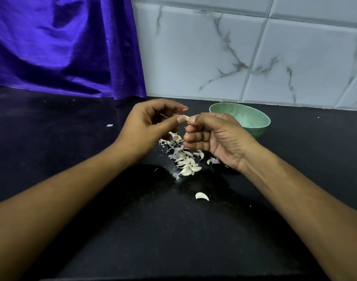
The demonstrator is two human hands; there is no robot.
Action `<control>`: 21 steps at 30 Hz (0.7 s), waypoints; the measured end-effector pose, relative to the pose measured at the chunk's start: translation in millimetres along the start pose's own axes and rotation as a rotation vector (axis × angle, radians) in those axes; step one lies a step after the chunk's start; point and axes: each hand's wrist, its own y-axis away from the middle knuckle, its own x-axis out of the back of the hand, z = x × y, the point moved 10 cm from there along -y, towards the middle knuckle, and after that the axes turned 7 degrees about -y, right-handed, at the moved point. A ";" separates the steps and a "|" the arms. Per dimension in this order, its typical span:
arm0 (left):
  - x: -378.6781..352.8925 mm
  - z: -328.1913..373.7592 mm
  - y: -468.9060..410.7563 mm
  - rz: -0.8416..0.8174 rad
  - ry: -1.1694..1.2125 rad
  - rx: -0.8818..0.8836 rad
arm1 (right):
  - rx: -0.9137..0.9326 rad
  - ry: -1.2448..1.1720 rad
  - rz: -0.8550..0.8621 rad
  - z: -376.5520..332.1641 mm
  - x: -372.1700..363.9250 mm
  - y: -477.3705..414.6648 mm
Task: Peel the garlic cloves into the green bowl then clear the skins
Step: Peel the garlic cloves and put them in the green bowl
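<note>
One clove [186, 118] aloft; cloves [187, 166], skins [173, 148] near green bowl [254, 120].

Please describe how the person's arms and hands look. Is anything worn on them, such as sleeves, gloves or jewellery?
The left forearm and right forearm are bare to the frame edge; no sleeves show. The left hand and right hand wear no gloves, and no ring, watch or bracelet is visible. The left thumbnail looks unpainted.

Open counter [62, 142] at left, green bowl [261, 126] back right, garlic pile [186, 163] centre
</note>
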 end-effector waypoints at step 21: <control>0.2 25.5 3.4 0.002 -0.403 -0.282 | -0.095 -0.030 0.009 11.1 3.4 -1.7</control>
